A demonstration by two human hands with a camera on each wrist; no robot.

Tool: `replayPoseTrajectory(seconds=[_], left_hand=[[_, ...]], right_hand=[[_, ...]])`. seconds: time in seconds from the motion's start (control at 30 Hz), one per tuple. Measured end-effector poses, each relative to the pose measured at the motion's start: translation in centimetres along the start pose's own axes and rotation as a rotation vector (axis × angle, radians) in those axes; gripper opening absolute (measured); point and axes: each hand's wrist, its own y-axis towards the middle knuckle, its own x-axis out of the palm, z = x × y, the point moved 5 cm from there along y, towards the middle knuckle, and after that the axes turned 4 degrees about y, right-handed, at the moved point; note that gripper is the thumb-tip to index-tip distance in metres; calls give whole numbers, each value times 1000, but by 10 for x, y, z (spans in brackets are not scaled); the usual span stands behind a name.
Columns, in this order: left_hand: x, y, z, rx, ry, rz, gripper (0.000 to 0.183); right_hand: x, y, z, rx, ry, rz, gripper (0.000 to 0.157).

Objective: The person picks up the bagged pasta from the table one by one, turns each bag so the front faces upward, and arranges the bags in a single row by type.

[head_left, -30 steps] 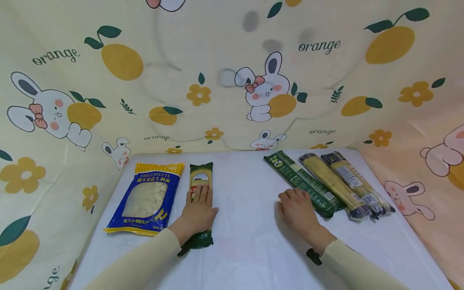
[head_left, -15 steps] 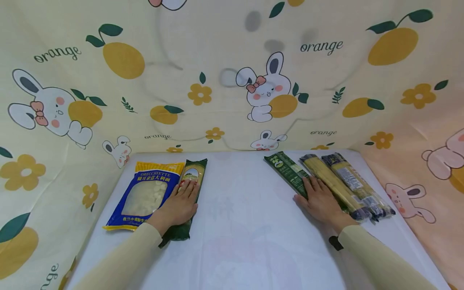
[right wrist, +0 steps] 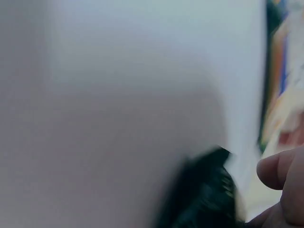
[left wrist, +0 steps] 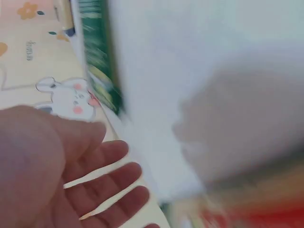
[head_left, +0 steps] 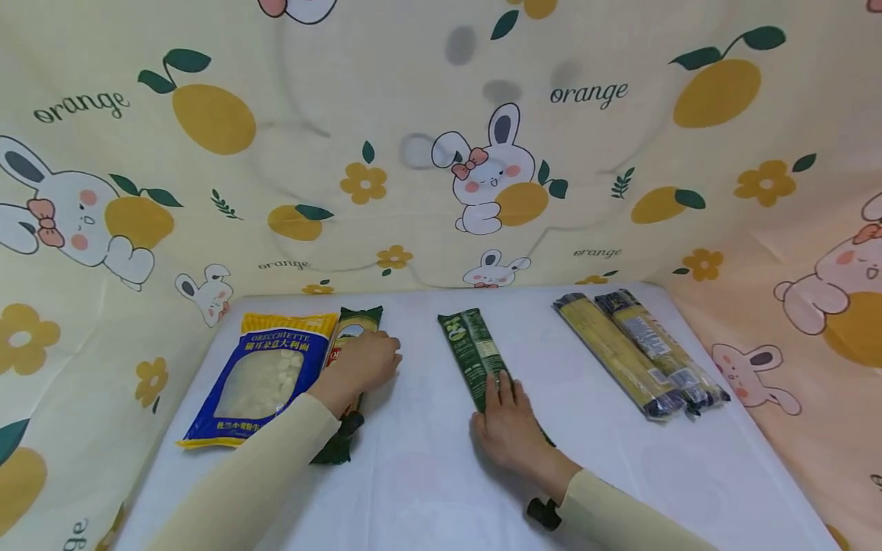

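So the green packet [head_left: 468,350] is no longer lined up with the yellow noodle pack [head_left: 615,356] and the other noodle pack [head_left: 658,344] near the worktop's [head_left: 420,482] right edge; it's now seen around the middle, far end slanted toward the left. Its near part is covered by the right hand [head_left: 508,430], with fingers laid out fairly straight on top, and no real grip is shown. The left hand [head_left: 361,363] isn't pressed flat anymore either: its fingers are loose and spread, nothing held, above the second green packet [head_left: 351,330], which is tucked against the blue pasta bag [head_left: 265,383] toward the left edge. Work-wise, the right-hand row looks split up, with the gap to the left pair narrowed.
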Motion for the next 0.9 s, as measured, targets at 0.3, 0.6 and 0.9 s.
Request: replayPoseTrajectory(seconds=[0.3,0.6,0.9], left_hand=[[-10,60,48,12,-68,140,23],[12,95,55,-84,18,168,32],[18,107,62,-105,82,142,26]], right_hand=[[-9,-20,-27,-53,61,15,41],[-9,-48,4,-74,-201,170,33],[-8,-44,5,-89,-175,130,35]])
